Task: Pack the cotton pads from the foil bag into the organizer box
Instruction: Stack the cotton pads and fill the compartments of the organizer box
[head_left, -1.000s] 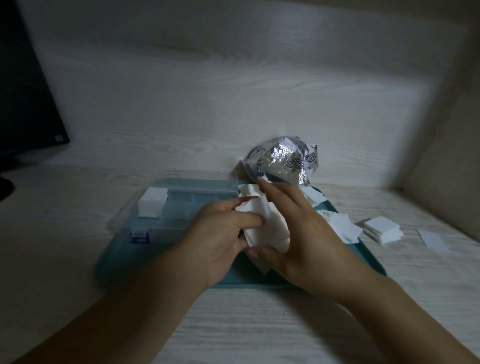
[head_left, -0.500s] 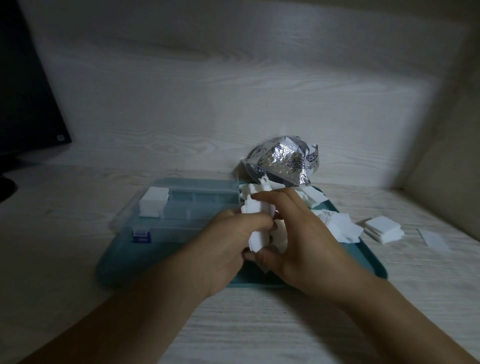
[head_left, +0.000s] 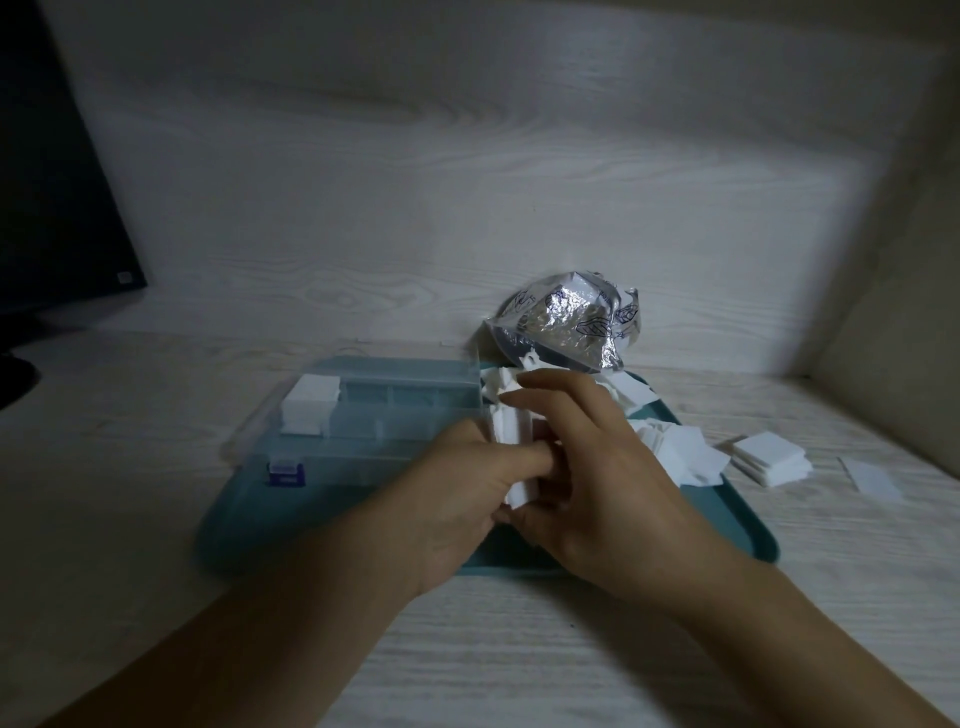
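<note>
Centrally, a stack of cotton pads (head_left: 511, 441) is pinched between the left hand (head_left: 457, 493) and right hand (head_left: 597, 467), beside the organizer box (head_left: 374, 415); if loosened, pads could be scattered across the tray (head_left: 727, 525).

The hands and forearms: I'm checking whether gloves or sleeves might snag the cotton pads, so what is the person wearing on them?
Nothing that shows. The left hand and right hand are bare, with no gloves, rings or watch visible, and both forearms are uncovered down to the bottom of the picture, so no sleeve appears. The light is dim, so small details could be missed.
</note>
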